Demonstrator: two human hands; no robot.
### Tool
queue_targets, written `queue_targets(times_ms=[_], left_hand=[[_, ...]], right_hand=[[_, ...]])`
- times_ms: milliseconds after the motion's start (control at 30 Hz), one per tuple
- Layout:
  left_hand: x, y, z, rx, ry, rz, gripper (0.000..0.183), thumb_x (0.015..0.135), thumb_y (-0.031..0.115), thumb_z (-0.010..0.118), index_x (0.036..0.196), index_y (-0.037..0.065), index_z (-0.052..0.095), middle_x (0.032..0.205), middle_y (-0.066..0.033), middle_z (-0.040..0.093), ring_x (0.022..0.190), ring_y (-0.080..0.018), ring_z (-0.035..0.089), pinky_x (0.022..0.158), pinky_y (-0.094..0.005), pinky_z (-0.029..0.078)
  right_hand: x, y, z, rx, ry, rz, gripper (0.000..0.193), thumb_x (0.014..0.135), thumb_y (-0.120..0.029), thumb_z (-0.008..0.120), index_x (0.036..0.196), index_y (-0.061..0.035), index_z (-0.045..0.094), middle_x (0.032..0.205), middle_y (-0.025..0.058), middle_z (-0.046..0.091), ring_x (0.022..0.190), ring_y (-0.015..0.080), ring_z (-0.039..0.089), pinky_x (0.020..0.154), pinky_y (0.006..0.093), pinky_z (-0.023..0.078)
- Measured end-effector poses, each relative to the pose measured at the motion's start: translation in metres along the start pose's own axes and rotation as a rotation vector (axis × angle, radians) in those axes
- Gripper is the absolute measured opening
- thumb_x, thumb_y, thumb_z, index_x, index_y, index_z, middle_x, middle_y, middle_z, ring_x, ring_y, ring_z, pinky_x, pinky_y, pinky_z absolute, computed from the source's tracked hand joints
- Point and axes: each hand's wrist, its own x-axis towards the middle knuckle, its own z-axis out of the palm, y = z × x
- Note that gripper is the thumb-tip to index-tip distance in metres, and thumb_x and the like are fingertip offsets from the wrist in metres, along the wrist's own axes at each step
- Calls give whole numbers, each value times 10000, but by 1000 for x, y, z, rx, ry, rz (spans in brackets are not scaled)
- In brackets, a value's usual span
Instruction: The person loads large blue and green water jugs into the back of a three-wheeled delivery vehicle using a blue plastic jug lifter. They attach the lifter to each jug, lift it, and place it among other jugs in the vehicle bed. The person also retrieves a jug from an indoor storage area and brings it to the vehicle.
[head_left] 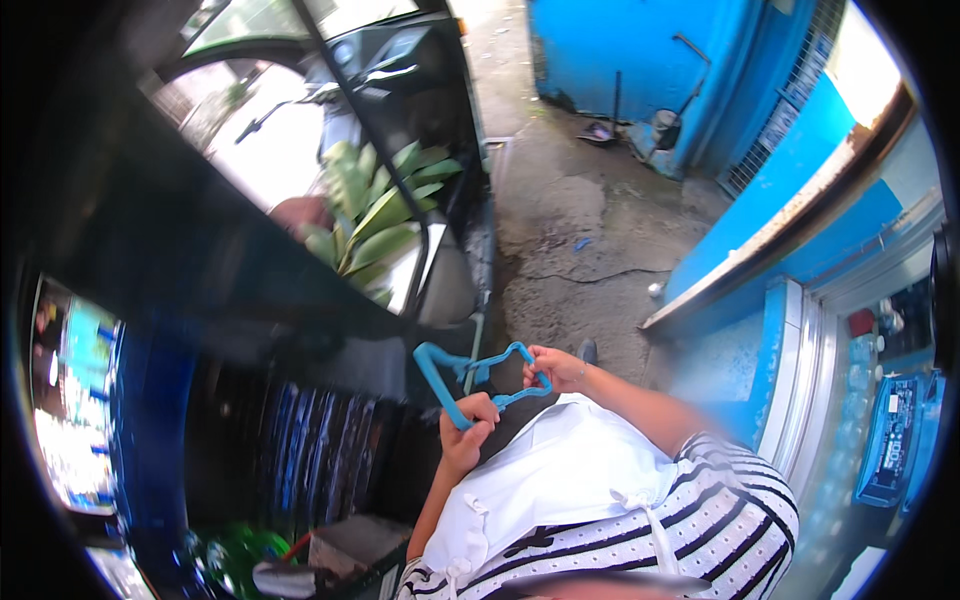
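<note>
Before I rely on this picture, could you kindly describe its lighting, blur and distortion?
In the head view, glare whitens the background beyond the plant; in the head view, deep shadow hides much of the vehicle; the head view's fisheye image fades into black corners; in the head view, the blue frame in the left hand and right hand stays readable.

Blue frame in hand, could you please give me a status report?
Left hand closed on blue frame. Right hand gripping its right end. Dark vehicle alongside; contact unclear.
</note>
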Motion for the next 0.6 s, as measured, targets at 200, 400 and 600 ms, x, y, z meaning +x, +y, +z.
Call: queue_targets(times_ms=[200,400,600], left_hand=[[165,-78,65,-194,-10,-384,270,883,221,515,776,-20,578,731,-85,569,725,-141,524,736,-274,396],[317,-146,144,-174,48,-469,256,880,132,510,1095,-5,479,899,-150,638,832,-171,592,822,-305,423],[470,-231,180,-334,-135,-681,295,899,29,451,1193,30,424,939,-179,633,722,-207,637,723,-347,530]], right_hand=[[-46,-169,-60,-46,249,-304,294,851,-49,620,1046,-117,411,933,107,630,832,218,654,680,327,552],[-93,-334,-106,-42,337,-553,356,875,-102,644,1151,-91,420,1064,105,613,818,173,654,661,282,550],[-91,-434,-174,-80,395,-603,237,906,-109,597,1125,-60,520,961,91,652,770,147,652,679,285,554]])
